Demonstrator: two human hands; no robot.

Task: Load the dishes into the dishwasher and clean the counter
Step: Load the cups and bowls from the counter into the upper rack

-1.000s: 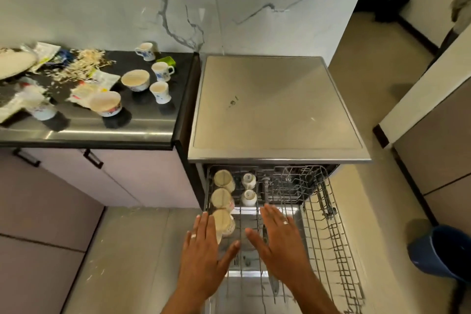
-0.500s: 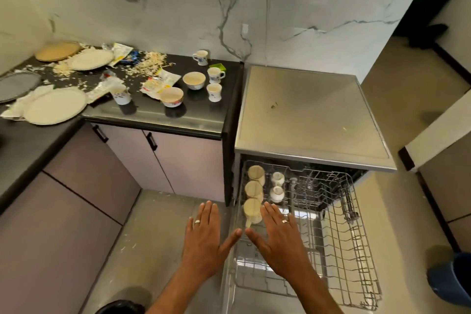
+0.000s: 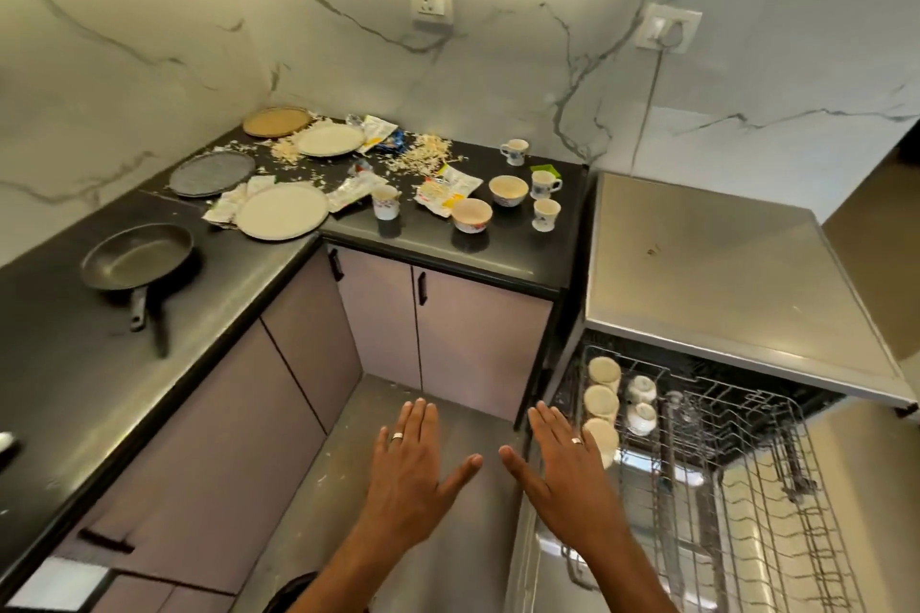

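Hands shifted left off the wire rack [image 3: 747, 488]: left hand [image 3: 408, 478], right hand [image 3: 562, 478] both flat, spread, holding nothing; no legible labels.

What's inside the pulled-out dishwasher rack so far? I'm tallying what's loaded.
The rack holds three cups in a column along its left side and two small cups beside them. The right hand partly covers the nearest cup.

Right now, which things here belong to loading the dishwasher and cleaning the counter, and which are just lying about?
Job: plates, bowls, cups, frying pan, scattered scraps, wrappers, dishwasher rack.

Lying about: wall sockets, cabinet doors.
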